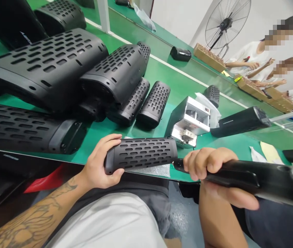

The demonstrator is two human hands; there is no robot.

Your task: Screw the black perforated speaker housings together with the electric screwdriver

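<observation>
My left hand (101, 162) is wrapped round the left end of a black perforated cylinder housing (142, 155), holding it level over the near edge of the green bench. My right hand (210, 163) grips a black electric screwdriver (254, 177) whose tip meets the right end of that housing. Just behind stands a small white screw dispenser box (190, 120).
Many more black perforated housings (58, 65) lie piled on the green bench (177, 82) at left and centre. A long black part (241, 122) lies right of the box. Farther off are cardboard trays (208, 57), a floor fan (226, 24) and other seated people (254, 55).
</observation>
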